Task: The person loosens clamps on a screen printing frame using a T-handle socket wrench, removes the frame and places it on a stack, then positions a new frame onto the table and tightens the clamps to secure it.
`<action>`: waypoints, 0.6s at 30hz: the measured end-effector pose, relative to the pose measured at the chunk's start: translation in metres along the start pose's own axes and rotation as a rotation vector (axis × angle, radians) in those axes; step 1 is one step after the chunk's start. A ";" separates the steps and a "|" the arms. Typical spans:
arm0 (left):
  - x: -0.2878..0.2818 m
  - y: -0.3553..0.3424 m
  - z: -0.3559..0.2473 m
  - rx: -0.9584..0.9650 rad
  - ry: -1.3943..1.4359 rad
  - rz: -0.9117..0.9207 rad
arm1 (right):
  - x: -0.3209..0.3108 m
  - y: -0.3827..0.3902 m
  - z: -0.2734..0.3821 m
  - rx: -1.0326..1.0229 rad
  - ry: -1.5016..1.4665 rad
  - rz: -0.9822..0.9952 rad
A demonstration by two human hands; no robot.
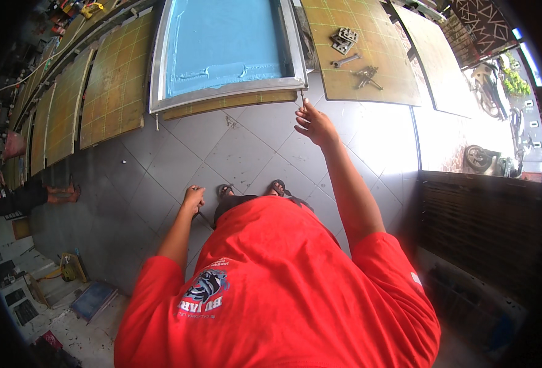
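Note:
My right hand (314,122) reaches to the near right corner of a metal-framed screen (225,43) with a blue coating, its thumb and forefinger on a thin bolt (303,98) hanging below that corner, other fingers curled. My left hand (193,199) hangs low by my body, closed around a thin dark item (203,218), too small to identify. On the board right of the screen (387,80) lie dark metal clamps (344,40), a wrench (345,61) and a small metal fitting with bolts (366,77). A similar bolt (157,122) hangs under the screen's left corner.
Grid-marked boards (111,86) line both sides of the screen. A tiled floor (240,147) lies below. A person's legs (59,195) are at the far left. Motorcycles (479,156) stand outside at right beside a dark slatted panel (467,224). Clutter (87,294) sits at lower left.

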State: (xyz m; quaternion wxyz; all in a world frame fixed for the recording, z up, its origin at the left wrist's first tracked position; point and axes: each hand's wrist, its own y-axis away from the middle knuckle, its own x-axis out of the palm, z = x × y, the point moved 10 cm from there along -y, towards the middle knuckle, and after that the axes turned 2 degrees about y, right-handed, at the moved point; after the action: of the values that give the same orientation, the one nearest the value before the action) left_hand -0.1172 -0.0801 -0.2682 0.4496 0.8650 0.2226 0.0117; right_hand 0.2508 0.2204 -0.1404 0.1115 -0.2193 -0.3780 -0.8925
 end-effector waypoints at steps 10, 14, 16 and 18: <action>0.177 0.038 -0.155 0.156 0.285 0.502 | -0.048 0.033 -0.071 0.172 0.296 -0.123; 0.316 0.091 -0.187 -0.135 0.480 0.960 | -0.058 0.092 -0.159 0.418 0.245 -0.145; 0.363 0.095 -0.187 -0.232 0.486 0.952 | -0.029 0.107 -0.166 0.384 -0.154 0.006; 0.389 0.104 -0.193 -0.238 0.457 0.894 | -0.006 0.113 -0.151 0.281 -0.372 0.069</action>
State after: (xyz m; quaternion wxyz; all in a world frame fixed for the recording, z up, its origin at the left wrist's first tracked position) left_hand 0.2297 0.1713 -0.1413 0.4358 0.7938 -0.0790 0.4167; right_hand 0.2508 0.0333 -0.1664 0.0996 -0.3751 -0.5049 -0.7710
